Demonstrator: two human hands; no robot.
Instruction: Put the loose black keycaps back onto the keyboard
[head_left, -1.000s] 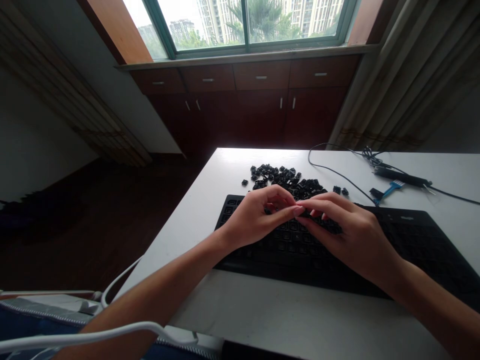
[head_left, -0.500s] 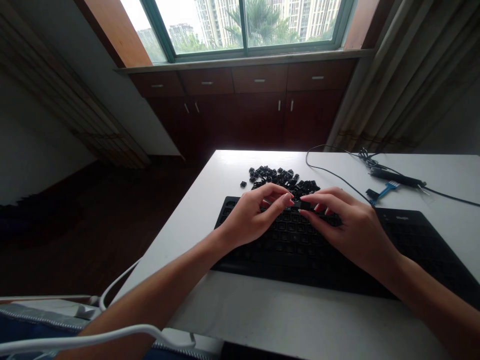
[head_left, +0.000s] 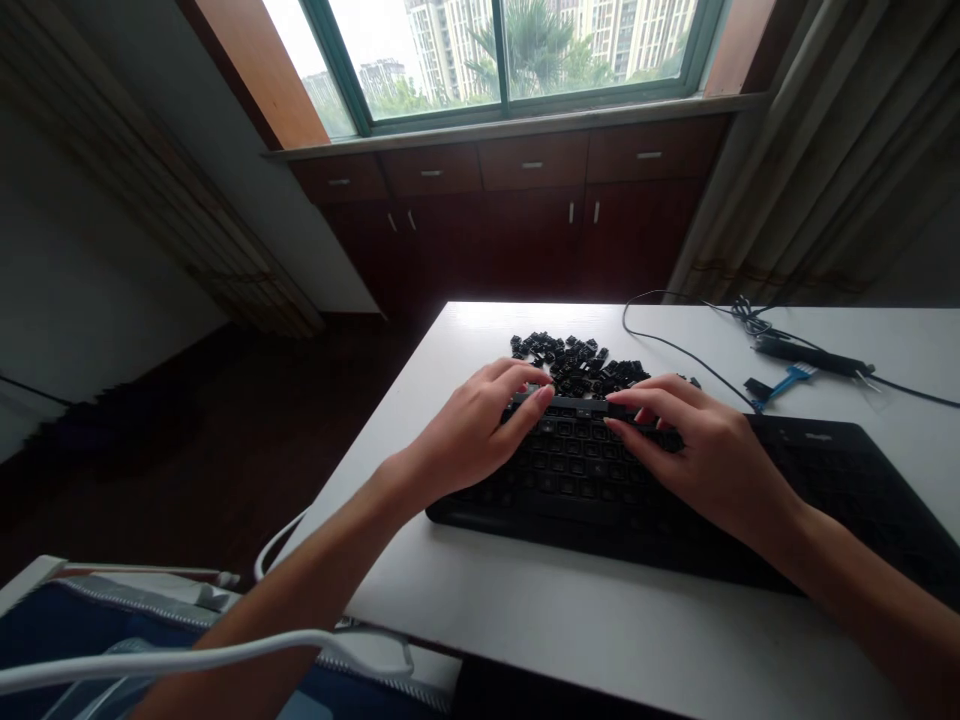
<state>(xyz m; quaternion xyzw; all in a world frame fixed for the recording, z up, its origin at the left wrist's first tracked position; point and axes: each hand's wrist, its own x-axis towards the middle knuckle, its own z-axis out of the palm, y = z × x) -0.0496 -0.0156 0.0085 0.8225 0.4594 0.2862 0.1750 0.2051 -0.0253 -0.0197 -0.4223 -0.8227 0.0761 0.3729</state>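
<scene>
While left hand (head_left: 472, 435), right hand (head_left: 705, 450) pinch: slim keycap (head_left: 581, 403).

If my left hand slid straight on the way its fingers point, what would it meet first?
Probably the pile of loose keycaps just behind the keyboard, though depth is unclear.

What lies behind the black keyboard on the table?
Loose black keycaps lie piled behind the keyboard, a cable and blue brush further right. The left hand and right hand hide the pile's near edge.

Left hand (head_left: 472, 435), right hand (head_left: 701, 455) hold long keycap (head_left: 577, 403).
</scene>
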